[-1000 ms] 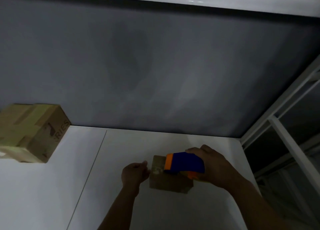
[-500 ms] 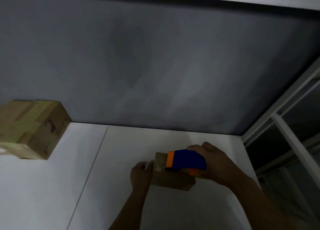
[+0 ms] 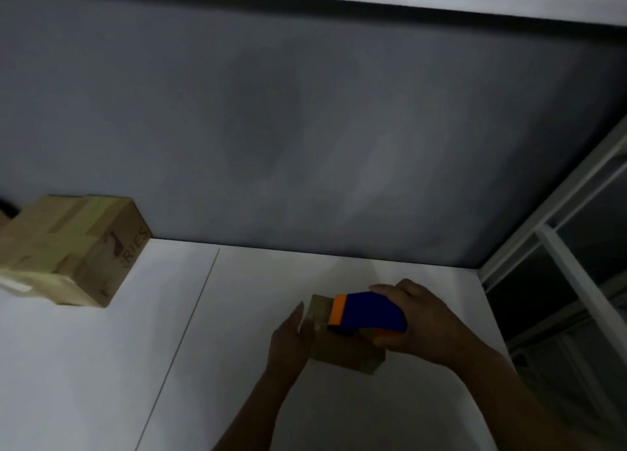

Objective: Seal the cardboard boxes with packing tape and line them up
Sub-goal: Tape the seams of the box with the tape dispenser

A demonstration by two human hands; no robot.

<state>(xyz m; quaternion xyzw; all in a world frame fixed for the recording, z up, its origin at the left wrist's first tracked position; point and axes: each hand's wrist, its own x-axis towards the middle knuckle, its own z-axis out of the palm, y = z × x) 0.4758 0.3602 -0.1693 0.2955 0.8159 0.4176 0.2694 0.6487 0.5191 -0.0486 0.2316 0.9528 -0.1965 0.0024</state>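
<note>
Right of seam [image 3: 183, 335]: small box [image 3: 342, 352], brown cardboard, sits on table [image 3: 84, 366], well off the seam, both hands on it.
Table: white; seam runs from wall [image 3: 305, 128] toward camera, slanting left.
Small box pose: turned a bit, one corner toward camera; top mostly hidden under dispenser [image 3: 369, 311].
Dispenser: blue body, orange band at left end; lies across small box top, orange end toward seam.
Right hand [image 3: 424, 321]: far side of small box from seam; fingers curled over dispenser top, thumb under its near edge, wrap grip.
Left hand [image 3: 288, 335]: seam side of small box; fingers straight and together, pointing up and away, flat against small box's left face; nothing gripped.
Tape [image 3: 314, 325]: pale patch at small box's seam-side top edge, just under orange band, by left fingertips; too blurred to say more.
Forearms: both bare, come in from bottom edge, right of seam.
Big box [image 3: 68, 250]: left of seam, well apart from small box, at table's back edge by wall; top taped both ways; letters "RIES" on side facing seam; left part cut off at view's edge.
Wall: grey, dim, runs behind table past seam's far end.
Frame [image 3: 556, 206]: white metal bars, far right of seam, beyond table's right edge.
Lighting: dark, soft blur, fine detail lost.
</note>
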